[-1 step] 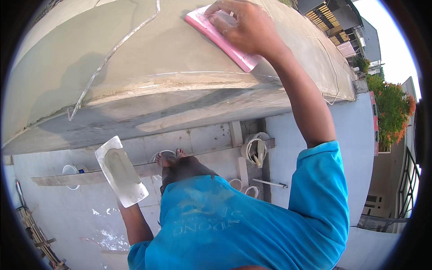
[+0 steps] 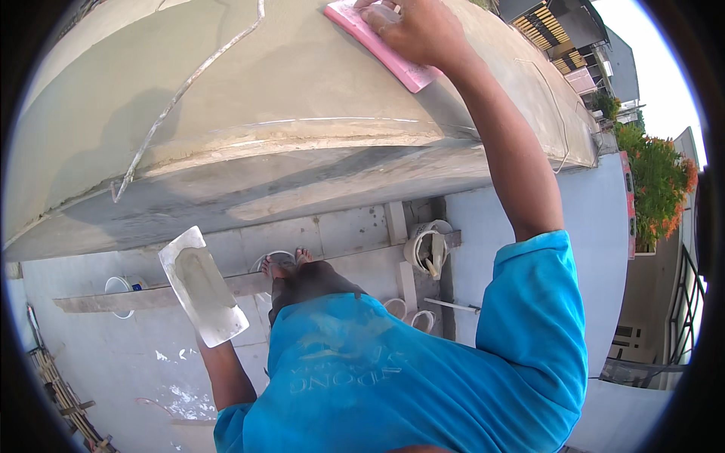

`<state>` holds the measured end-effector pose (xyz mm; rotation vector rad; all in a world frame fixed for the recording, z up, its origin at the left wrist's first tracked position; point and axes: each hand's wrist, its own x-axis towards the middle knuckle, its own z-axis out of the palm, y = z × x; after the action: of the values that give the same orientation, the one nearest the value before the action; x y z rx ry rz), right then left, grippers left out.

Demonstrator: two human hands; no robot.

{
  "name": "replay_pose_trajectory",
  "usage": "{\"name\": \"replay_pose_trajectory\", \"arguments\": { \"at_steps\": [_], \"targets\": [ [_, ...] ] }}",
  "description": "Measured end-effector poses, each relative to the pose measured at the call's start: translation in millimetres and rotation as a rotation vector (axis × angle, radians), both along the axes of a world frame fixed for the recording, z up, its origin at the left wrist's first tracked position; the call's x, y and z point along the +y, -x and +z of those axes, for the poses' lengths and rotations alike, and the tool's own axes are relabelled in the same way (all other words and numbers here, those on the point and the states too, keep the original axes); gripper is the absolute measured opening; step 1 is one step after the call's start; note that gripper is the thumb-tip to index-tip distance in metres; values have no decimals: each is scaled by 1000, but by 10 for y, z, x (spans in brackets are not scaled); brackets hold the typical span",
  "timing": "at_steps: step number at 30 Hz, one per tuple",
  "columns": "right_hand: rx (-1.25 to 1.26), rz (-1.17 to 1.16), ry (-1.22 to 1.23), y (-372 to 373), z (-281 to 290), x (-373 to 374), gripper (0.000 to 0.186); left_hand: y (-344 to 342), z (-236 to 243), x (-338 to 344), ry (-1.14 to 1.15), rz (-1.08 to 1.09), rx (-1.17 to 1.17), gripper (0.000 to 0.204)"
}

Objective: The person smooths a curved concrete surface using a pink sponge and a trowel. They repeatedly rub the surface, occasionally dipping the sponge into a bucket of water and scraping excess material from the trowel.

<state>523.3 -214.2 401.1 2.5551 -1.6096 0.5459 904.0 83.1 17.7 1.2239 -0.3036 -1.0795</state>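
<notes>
My right hand [image 2: 420, 32] is closed on a pink plastering float [image 2: 384, 50], which lies flat against the wet grey plaster of the wall face [image 2: 249, 83] near the top of the view. Lower left, a white hawk [image 2: 202, 285] with a smear of grey mortar on it is held up by my left hand. The fingers of that hand are hidden beneath the board; just the wrist and left forearm [image 2: 225, 375] show. The float and the hawk are well apart.
A bent metal rod [image 2: 181, 89] juts across the plaster. I stand on a narrow plank [image 2: 162, 297] high above the floor. Below are a bucket with tools [image 2: 427, 249] and a white pail [image 2: 119, 296]. A flowering shrub [image 2: 653, 181] is at right.
My right hand and the pink float have slid a little up the plaster, farther from the wall's lower edge. The hawk and my left arm have hardly moved.
</notes>
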Motion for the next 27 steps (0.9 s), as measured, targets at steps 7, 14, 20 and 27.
{"name": "replay_pose_trajectory", "arguments": {
  "at_steps": [7,14,20,27],
  "targets": [
    [13,-239,-21,776,-172,227,22,-82,-5,224,-42,65,-141,52],
    [53,-260,75,625,-139,-378,28,-97,0,160,-197,67,-636,50],
    [54,-630,-105,2435,-545,-585,30,127,413,-12,-342,239,-581,37],
    [39,-417,-41,1293,-446,-936,30,-37,267,-39,-117,223,-839,40]
  ]
}}
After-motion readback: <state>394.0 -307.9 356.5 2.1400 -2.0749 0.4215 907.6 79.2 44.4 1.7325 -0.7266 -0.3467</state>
